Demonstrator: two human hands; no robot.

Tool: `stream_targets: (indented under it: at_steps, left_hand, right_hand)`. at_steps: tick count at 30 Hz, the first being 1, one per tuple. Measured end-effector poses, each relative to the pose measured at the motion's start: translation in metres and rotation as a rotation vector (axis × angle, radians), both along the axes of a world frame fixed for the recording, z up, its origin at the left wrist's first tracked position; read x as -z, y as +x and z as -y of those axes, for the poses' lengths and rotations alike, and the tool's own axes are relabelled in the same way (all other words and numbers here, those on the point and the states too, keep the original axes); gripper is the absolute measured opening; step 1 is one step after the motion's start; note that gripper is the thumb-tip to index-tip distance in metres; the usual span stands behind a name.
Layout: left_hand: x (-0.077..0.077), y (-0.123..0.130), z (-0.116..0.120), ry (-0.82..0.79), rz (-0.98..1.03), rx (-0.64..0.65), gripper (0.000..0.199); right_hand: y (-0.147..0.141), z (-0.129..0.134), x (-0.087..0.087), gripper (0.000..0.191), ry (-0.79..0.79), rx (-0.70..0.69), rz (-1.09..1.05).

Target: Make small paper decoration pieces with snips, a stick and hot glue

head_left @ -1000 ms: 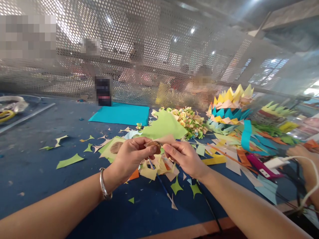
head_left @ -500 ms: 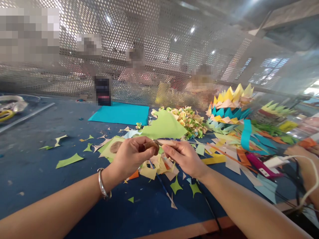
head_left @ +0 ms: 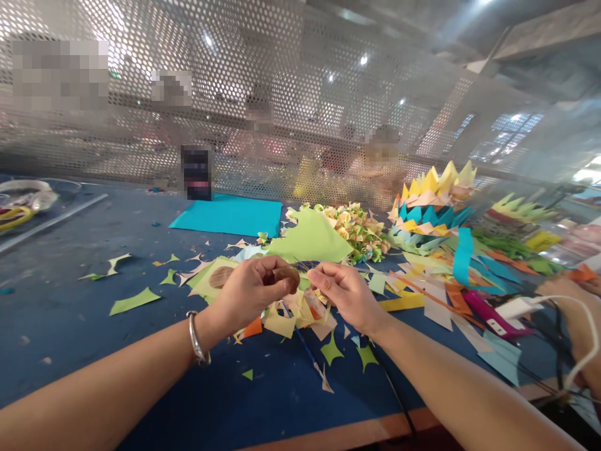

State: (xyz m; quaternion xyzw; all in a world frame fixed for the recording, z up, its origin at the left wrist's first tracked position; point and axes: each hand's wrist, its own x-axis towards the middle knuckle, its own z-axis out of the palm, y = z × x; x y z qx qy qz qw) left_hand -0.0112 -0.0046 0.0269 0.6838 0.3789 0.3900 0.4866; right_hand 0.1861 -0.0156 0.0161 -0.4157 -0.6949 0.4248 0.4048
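Note:
My left hand is closed over the middle of the table, thumb pressed toward curled fingers. What it grips is hidden; a shaded brown, rounded patch shows at its fingertips. My right hand faces it a short way to the right, thumb and fingers pinched together. A thin dark line shows between and just behind the two sets of fingertips, too small to name. Beneath the hands lies a pile of paper scraps in cream, peach and orange. Beyond them is a light green paper sheet with a scalloped cut edge.
Behind the green sheet is a heap of small curled paper pieces. A turquoise sheet lies at the back left. Zigzag paper strips are stacked right. A magenta power strip with cables sits near another person's arm.
A pale strip that showed at my right fingertips is no longer visible. My fingertips are slightly farther apart, and a thin dark line shows behind them.

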Motion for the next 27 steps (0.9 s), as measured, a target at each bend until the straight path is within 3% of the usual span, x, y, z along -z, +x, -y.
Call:
stream_targets:
  at_steps: [7,12,17,21,27]
  left_hand:
    - [0.005,0.005,0.004,-0.1,0.1,0.136,0.021]
    - [0.011,0.007,0.003,-0.128,0.161,0.149,0.034]
    - [0.01,0.006,0.003,-0.286,0.229,0.166,0.023]
    - [0.007,0.005,0.005,-0.418,0.29,0.103,0.023]
    - [0.006,0.007,0.008,-0.337,0.311,0.053,0.017]
  right_hand:
    - [-0.003,-0.002,0.004,0.027,0.005,-0.01,-0.023]
    - [-0.005,0.0,0.004,0.025,0.041,0.019,0.01]
    - [-0.006,0.002,0.002,0.026,0.066,0.065,-0.01]
    - [-0.006,0.002,0.002,0.026,0.074,0.069,0.001]
    - [-0.005,0.003,0.003,0.028,0.102,0.067,0.001]
